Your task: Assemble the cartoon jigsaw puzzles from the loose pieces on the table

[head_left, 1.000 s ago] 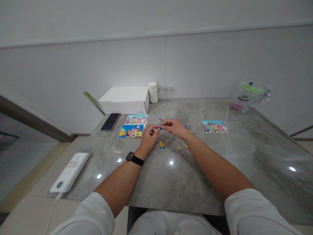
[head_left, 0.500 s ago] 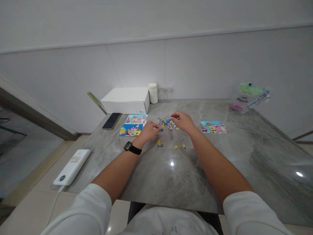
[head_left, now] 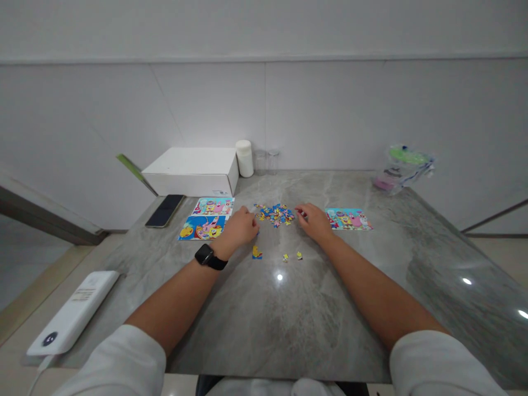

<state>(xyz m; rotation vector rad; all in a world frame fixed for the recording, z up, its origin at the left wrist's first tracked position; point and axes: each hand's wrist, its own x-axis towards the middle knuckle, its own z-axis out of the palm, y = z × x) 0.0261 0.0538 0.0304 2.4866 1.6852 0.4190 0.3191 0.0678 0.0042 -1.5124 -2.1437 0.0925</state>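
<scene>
Many small colourful puzzle pieces (head_left: pixel 275 214) lie in a pile near the middle of the grey table. My left hand (head_left: pixel 243 226), with a black watch on the wrist, rests at the pile's left side, fingers curled; whatever they may hold is hidden. At the right edge of the pile is my right hand (head_left: pixel 311 219), its thumb and fingers bent close together around something too small to name. Nearer to me lie a yellow and blue joined piece (head_left: pixel 257 252) and two small yellow pieces (head_left: pixel 285 257), (head_left: pixel 299 256).
Picture cards (head_left: pixel 204 227), (head_left: pixel 213 206) lie left of the pile, another card (head_left: pixel 348 219) right. Behind stand a white box (head_left: pixel 190 168), a white bottle (head_left: pixel 245 159) and two glasses (head_left: pixel 273 163). A phone (head_left: pixel 165 210), white power bank (head_left: pixel 74 313) and plastic bag (head_left: pixel 402 169) are farther out.
The camera view has shifted and levelled. My right hand has drawn back from over the pile to its right edge, showing more pieces. My left hand's fingers are more curled.
</scene>
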